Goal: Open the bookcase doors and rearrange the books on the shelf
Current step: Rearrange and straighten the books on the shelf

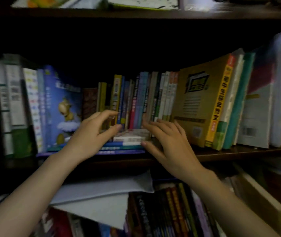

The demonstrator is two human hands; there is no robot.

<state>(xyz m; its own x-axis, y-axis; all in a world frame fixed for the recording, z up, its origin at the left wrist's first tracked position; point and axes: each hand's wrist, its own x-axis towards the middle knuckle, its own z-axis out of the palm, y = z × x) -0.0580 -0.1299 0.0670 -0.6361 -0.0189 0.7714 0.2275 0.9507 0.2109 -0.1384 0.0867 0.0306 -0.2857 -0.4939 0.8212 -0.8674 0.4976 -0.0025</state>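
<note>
Here, left hand (pixel 92 132): fingers curled loosely, gripping nothing, over flat stack of blue-spined books (pixel 124 145).
Right hand (pixel 166 139): fingers spread, holding nothing, touching stack's right end at dark wooden shelf (pixel 239 153) front edge.

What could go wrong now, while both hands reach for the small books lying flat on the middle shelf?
1. The flat stack sits at the front of the shelf edge; a pull could slide it off.
2. The yellow book leans left over the right hand; it may tip further.
3. The left hand could knock the upright row.
</note>
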